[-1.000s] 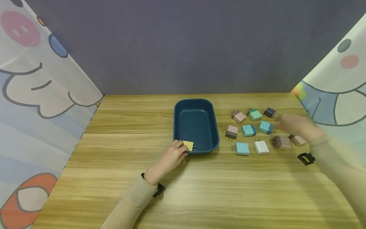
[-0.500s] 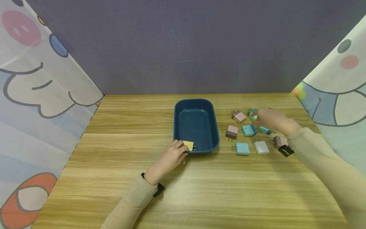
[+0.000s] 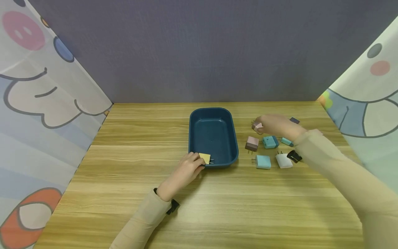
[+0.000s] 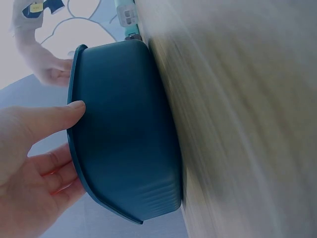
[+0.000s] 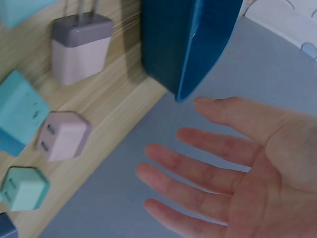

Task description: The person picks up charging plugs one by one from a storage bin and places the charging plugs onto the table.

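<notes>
My left hand (image 3: 185,168) grips the near left corner of a dark blue plastic bin (image 3: 214,138), its thumb outside the rim and its fingers inside, as the left wrist view shows. A yellow plug charger (image 3: 204,158) lies in the bin beside these fingers. Over the far side of a group of chargers hangs my right hand (image 3: 275,125), with spread, relaxed fingers and nothing held in the right wrist view. Its fingertips overlap a pink and brown charger (image 3: 256,128) in the head view; in the right wrist view they are apart from the pink charger (image 5: 64,135).
Several more chargers lie right of the bin: a pink one (image 3: 252,142), a blue one (image 3: 269,141), a light blue one (image 3: 263,162), a white one (image 3: 283,160) and a navy one (image 3: 294,120). The right sleeve (image 3: 329,166) covers others. A grey panel (image 3: 211,52) stands behind the wooden table.
My right hand has moved left across the far row of chargers, from the right end toward the bin. The left hand, the bin and the yellow charger have stayed put.
</notes>
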A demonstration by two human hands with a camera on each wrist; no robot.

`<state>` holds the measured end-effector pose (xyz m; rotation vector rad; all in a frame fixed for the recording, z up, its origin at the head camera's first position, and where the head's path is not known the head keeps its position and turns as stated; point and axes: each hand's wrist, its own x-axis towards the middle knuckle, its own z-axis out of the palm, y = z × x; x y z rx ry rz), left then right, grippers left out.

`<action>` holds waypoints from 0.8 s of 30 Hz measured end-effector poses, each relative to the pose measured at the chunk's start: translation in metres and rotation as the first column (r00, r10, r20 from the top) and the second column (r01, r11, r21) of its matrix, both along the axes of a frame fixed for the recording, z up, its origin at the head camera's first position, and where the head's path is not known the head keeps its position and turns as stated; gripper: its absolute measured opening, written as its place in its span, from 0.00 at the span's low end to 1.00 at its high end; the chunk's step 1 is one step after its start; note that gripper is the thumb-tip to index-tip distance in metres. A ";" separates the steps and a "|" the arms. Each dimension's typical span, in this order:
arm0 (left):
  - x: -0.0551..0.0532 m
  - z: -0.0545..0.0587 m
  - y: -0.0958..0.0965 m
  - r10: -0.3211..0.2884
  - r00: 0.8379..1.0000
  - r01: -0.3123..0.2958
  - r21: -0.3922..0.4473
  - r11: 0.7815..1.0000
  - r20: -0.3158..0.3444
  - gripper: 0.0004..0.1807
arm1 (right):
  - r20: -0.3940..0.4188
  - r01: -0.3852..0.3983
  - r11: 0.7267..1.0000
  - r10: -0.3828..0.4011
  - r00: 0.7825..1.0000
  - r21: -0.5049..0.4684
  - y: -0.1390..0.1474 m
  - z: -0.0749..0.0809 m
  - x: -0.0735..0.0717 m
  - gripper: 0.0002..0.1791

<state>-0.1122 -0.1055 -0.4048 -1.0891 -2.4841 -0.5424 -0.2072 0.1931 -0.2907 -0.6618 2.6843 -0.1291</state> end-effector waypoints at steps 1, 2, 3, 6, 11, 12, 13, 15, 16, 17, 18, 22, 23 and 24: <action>0.000 0.000 0.000 0.000 1.000 0.000 0.002 1.000 0.000 0.05 | -0.011 -0.018 1.000 0.018 1.000 0.003 -0.003 0.000 -0.001 0.17; 0.000 0.000 0.000 0.000 1.000 0.000 0.002 1.000 0.001 0.05 | -0.018 -0.031 1.000 0.031 0.999 0.006 -0.006 0.000 -0.001 0.17; 0.000 0.000 0.000 0.000 1.000 0.000 0.002 1.000 0.002 0.05 | -0.022 -0.037 0.999 0.038 0.999 0.011 -0.010 0.000 -0.002 0.17; 0.000 -0.001 -0.001 0.004 1.000 -0.004 -0.002 1.000 0.001 0.05 | -0.042 -0.062 0.998 0.064 0.997 0.033 -0.021 -0.001 -0.004 0.19; 0.000 0.000 -0.001 -0.001 1.000 0.001 -0.004 1.000 -0.012 0.06 | -0.076 -0.108 0.991 0.113 0.991 0.075 -0.039 -0.003 -0.004 0.20; -0.001 0.000 0.000 -0.002 1.000 0.002 -0.004 1.000 -0.015 0.06 | -0.076 -0.117 0.990 0.122 0.990 0.076 -0.043 -0.003 -0.004 0.19; -0.001 0.000 0.000 -0.003 1.000 0.003 -0.004 1.000 -0.017 0.06 | -0.071 -0.116 0.991 0.121 0.990 0.073 -0.047 -0.002 -0.003 0.19; -0.001 0.001 0.000 -0.006 1.000 0.005 -0.003 1.000 -0.017 0.06 | -0.061 -0.134 0.988 0.139 0.988 0.083 -0.056 -0.002 -0.003 0.19; -0.001 0.000 0.000 -0.005 1.000 0.005 -0.003 1.000 -0.016 0.06 | -0.051 -0.139 0.986 0.144 0.988 0.094 -0.061 -0.002 -0.003 0.19; -0.001 0.000 0.001 -0.005 1.000 0.005 -0.003 1.000 -0.015 0.06 | -0.036 -0.141 0.985 0.146 0.989 0.099 -0.065 -0.002 -0.003 0.19; -0.001 0.001 0.001 -0.006 1.000 0.005 -0.003 1.000 -0.015 0.06 | -0.019 -0.149 0.983 0.152 0.988 0.108 -0.070 -0.002 -0.003 0.20; 0.000 0.000 0.001 -0.005 1.000 0.005 -0.005 1.000 -0.013 0.06 | 0.019 -0.192 0.973 0.191 0.981 0.130 -0.085 -0.005 -0.006 0.21; 0.000 0.000 0.001 -0.005 1.000 0.005 -0.005 1.000 -0.013 0.06 | 0.025 -0.202 0.971 0.201 0.979 0.126 -0.088 -0.007 -0.007 0.21; 0.000 0.000 0.001 -0.006 1.000 0.006 -0.005 1.000 -0.013 0.06 | 0.024 -0.219 0.968 0.217 0.976 0.125 -0.092 -0.008 -0.007 0.21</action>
